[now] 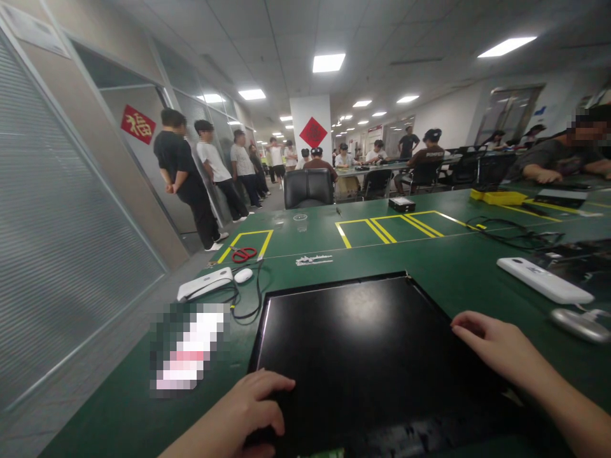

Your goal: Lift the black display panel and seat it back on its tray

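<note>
A flat black panel (367, 337), like a screen or laptop lid, lies on the green table (429, 261) right in front of me. My left hand (252, 407) rests on its near left corner with the fingers curled over the edge. My right hand (496, 346) lies on the panel's right edge, fingers bent and pressed against it. Nothing else is in either hand.
Red scissors (244, 254), a white power strip (205, 284), a white mouse (243, 275) and a black cable lie to the left. A white device (544, 280) and a silver mouse (580, 323) lie to the right. Yellow tape marks boxes. Several people stand or sit beyond.
</note>
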Motion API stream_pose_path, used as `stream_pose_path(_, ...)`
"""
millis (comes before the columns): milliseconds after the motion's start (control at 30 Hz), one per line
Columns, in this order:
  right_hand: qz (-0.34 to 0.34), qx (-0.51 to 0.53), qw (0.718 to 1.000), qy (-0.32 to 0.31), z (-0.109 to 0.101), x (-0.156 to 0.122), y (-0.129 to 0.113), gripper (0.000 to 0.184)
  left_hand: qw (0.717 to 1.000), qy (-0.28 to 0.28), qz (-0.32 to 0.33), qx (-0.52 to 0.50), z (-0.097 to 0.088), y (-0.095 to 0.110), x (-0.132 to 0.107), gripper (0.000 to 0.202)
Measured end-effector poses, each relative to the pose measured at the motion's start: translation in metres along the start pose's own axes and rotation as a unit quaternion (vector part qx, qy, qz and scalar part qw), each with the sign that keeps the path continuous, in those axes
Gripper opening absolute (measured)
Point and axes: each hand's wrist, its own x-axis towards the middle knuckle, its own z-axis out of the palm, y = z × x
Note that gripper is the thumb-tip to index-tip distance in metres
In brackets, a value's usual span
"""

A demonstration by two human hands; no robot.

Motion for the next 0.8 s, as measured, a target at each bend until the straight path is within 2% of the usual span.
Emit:
stream_pose_path(133,0.011,0.005,1.000,-0.011,0.000,0.000,0.000,0.031,0.999,0.003,0.051,0.003,0.006,-0.011,0.001,0.041)
stream_pose_path(200,0.013,0.007,1.000,-0.016,0.000,0.000,0.000,0.031,0.998,0.008,0.058,0.002,0.004,-0.004,0.000,0.043)
stream_pose_path(300,0.009,0.006,1.000,-0.012,0.000,0.000,0.002,0.031,0.999,0.023,0.022,0.028,-0.002,0.015,-0.002,0.047)
stream_pose_path(367,0.007,0.006,1.000,-0.011,0.000,0.000,0.003,0.031,0.998,0.018,0.030,0.044,-0.003,0.018,-0.003,0.045)
stream_pose_path(433,0.007,0.007,1.000,-0.012,0.001,0.001,0.003,0.031,0.997,-0.010,0.029,0.069,0.003,0.008,-0.001,0.047)
stream_pose_path(467,0.008,0.008,1.000,-0.013,0.001,0.001,0.003,0.031,0.995,-0.044,0.041,0.080,0.009,-0.002,0.000,0.049)
stream_pose_path(633,0.006,0.003,1.000,0.002,0.002,0.000,0.000,0.030,0.985,-0.034,0.071,0.154,0.038,-0.052,0.004,0.061)
stream_pose_path(700,0.006,0.001,1.000,0.002,0.002,0.000,0.000,0.030,0.983,-0.026,0.083,0.160,0.043,-0.058,0.004,0.064)
stream_pose_path(800,0.009,0.001,1.000,-0.001,0.001,0.000,0.000,0.030,0.984,-0.014,0.083,0.157,0.041,-0.051,0.003,0.061)
